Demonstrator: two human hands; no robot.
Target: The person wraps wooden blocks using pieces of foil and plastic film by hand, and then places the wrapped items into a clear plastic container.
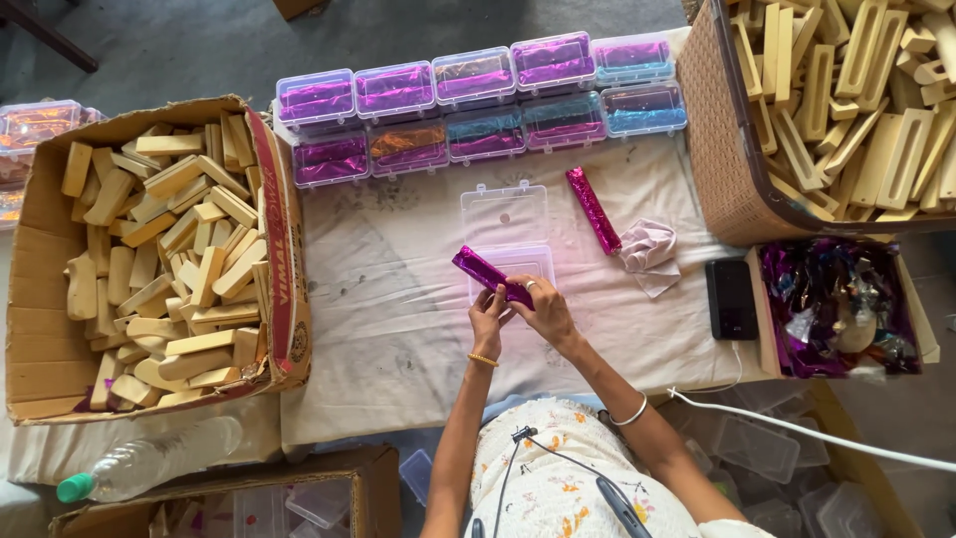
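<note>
Purple foil-wrapped bar (492, 276) looks stiff, light and a little slippery; left hand (487, 321) and right hand (544, 311) both pinch its lower end over the open clear box (506, 214).

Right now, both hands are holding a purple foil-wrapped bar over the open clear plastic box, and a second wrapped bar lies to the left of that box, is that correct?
Not quite: in the head view the second wrapped bar lies to the right of the open clear plastic box, beside a crumpled cloth. The left hand and right hand do hold a purple foil-wrapped bar over it.
</note>
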